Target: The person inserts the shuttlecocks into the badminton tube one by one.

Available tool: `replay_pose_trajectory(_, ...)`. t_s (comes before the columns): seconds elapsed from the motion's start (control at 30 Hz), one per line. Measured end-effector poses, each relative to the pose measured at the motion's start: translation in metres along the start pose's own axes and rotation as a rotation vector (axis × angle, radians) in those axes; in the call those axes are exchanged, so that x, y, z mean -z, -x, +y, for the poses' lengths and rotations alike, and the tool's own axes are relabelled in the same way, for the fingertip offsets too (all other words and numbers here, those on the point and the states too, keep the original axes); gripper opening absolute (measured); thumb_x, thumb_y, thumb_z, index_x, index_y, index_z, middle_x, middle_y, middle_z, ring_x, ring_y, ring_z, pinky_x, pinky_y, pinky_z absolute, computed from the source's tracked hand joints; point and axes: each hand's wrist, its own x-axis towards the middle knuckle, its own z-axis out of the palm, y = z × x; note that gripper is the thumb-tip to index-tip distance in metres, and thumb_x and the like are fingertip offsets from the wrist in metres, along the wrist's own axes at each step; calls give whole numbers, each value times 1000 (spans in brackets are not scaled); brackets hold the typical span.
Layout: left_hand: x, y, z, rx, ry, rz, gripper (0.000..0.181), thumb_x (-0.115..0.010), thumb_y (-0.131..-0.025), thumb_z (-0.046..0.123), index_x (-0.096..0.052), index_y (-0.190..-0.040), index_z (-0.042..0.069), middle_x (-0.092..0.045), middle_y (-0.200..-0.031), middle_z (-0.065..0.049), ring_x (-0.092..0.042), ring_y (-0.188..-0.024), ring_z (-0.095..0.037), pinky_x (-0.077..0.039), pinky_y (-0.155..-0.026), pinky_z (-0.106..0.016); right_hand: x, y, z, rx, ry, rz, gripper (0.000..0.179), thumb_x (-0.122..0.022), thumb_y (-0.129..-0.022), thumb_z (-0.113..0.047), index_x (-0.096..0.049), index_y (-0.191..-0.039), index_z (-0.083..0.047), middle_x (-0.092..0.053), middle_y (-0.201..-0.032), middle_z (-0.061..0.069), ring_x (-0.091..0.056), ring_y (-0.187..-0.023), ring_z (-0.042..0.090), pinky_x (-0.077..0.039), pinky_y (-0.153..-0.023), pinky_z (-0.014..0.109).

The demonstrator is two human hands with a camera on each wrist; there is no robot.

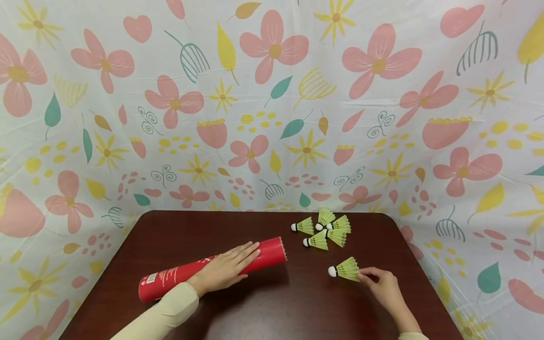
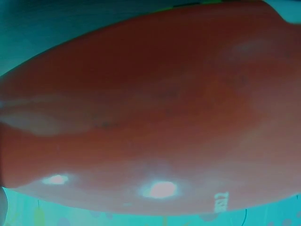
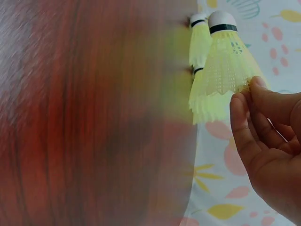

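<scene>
My left hand lies across a long red shuttlecock tube, its fingers over the top and its thumb on the near side. The tube slants across the table, and its right end faces the shuttlecocks. Close up, the red tube wall fills most of the left wrist view. Between thumb and fingertips, my right hand pinches the skirt edge of a yellow shuttlecock. Its white cork points left, away from the hand. In the right wrist view the pinched shuttlecock stands cork up.
Several other yellow shuttlecocks lie grouped at the back right of the dark brown table. A flower-patterned white cloth hangs behind the table and along its sides.
</scene>
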Motion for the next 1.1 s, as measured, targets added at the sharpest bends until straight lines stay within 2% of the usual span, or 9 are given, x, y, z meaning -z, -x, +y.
replay_pose_trajectory(0.47,2,-2,3,-11,-1,16,94,-80,-78,30,-27,-152,6,-27,-156,-11,-29,-142,-27,-35,-110,-37,-15,-14,-27,96,-80,79,7,-75,-81,-5,-75,-87,-8,-72,-81,5,-64,-62,6,-50,-55,23)
replay_pose_trajectory(0.73,1,-3,3,-10,8,14,94,-80,-78,30,-26,-152,7,-26,-156,-10,-29,-142,-26,-34,-110,-37,-21,-22,-39,56,-128,30,9,-72,-84,-6,-75,-93,-9,-72,-86,6,-66,-66,14,-51,-55,24)
replay_pose_trajectory(0.87,0,-3,3,-9,14,4,95,-80,-79,30,-24,-153,8,-25,-157,-10,-28,-142,-27,-34,-110,-37,-25,-29,-46,65,-133,28,9,-72,-85,-8,-75,-94,-9,-72,-87,7,-65,-67,16,-49,-55,24)
replay_pose_trajectory(1.1,0,-3,3,-6,19,-3,97,-79,-79,30,-22,-153,8,-24,-158,-10,-26,-143,-26,-33,-111,-37,-32,-35,-64,87,-158,26,9,-72,-85,-7,-75,-94,-5,-72,-84,7,-61,-64,10,-45,-53,24)
